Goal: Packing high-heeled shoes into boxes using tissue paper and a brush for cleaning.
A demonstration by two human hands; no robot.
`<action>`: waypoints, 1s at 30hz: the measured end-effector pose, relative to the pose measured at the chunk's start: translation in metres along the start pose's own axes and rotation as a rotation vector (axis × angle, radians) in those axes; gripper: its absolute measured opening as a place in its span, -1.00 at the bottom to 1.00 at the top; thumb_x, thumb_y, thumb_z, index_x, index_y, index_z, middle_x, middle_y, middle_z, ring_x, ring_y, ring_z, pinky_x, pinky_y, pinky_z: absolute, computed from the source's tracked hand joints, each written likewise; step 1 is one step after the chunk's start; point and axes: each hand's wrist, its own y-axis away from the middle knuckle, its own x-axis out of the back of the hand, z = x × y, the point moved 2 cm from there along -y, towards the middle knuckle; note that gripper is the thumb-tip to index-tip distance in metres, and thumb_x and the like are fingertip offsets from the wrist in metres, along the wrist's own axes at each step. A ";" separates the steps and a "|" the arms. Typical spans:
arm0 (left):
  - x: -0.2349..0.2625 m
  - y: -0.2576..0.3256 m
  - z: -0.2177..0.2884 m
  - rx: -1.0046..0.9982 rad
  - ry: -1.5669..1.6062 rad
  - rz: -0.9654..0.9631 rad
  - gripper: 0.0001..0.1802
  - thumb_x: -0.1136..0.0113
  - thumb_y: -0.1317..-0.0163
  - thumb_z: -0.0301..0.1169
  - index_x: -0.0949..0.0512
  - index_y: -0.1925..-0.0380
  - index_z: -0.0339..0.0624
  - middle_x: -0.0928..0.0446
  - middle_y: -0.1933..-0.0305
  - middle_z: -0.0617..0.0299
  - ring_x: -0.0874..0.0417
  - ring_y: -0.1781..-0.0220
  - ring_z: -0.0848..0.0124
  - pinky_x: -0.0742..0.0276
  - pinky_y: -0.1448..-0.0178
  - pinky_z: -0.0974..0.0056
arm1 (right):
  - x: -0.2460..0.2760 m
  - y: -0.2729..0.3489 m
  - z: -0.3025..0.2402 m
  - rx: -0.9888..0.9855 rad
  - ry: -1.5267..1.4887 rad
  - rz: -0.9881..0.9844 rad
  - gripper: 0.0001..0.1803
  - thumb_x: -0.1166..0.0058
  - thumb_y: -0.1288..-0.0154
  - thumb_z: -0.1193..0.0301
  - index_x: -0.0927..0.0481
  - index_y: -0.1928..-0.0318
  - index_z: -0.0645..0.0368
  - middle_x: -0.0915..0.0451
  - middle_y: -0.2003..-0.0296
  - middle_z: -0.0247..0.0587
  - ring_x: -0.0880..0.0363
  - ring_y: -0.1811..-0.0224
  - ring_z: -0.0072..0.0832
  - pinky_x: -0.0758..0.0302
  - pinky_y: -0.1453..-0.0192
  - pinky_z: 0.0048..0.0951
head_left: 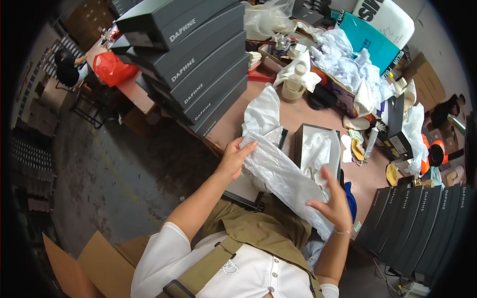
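Observation:
A long crumpled sheet of white tissue paper [285, 174] stretches across the table in front of me, its lower end hanging toward my lap. My left hand [235, 158] pinches its left edge between thumb and fingers. At the right edge of the sheet, my right hand [333, 204] is open, thumb and fingers apart. Beneath the paper lies a dark-edged box part with a pale inside [239, 191]; something silvery shows there, mostly covered. Just beyond my right hand stands an open dark shoe box [299, 146] with white wrapping [316, 150] inside.
Stacked grey shoe boxes [184, 64] rise at the left; more boxes [415, 223] stand at the lower right. A bottle [299, 72], heaped crumpled paper [343, 54] and small scraps [355, 144] crowd the far side. A person [72, 67] sits at the far left. Cardboard flaps [102, 263] jut up at lower left.

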 end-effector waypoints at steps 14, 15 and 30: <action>0.028 -0.024 -0.060 -0.186 -1.122 0.042 -0.15 -0.31 -0.06 -0.33 -0.13 -0.34 -0.22 -0.45 -0.07 -0.13 -0.58 0.00 0.19 -0.57 0.05 0.15 | -0.026 0.004 0.051 -0.183 0.003 0.237 -0.73 -0.23 -0.12 0.48 -0.59 0.14 0.28 -0.57 0.42 0.03 -0.61 0.40 -0.19 -0.49 0.31 -0.31; 0.038 -0.029 -0.075 -0.140 -1.121 0.003 -0.15 -0.32 -0.06 -0.31 -0.13 -0.33 -0.24 -0.48 -0.06 -0.16 -0.61 0.02 0.13 -0.56 0.02 0.13 | -0.022 0.000 0.044 -0.150 0.043 0.231 -0.69 -0.23 -0.11 0.49 -0.58 0.10 0.28 -0.58 0.38 0.04 -0.62 0.36 -0.14 -0.51 0.27 -0.29; 0.019 0.079 0.006 0.497 0.006 -0.582 -0.39 0.03 -0.36 -0.16 -0.21 -0.30 -0.30 -0.47 -0.14 0.10 -0.56 -0.02 0.46 -0.52 -0.02 0.39 | -0.024 -0.031 -0.051 0.084 0.342 -0.039 -0.48 -0.02 -0.12 0.57 -0.50 -0.16 0.07 -0.52 0.21 0.02 -0.54 0.17 -0.04 -0.50 0.08 -0.17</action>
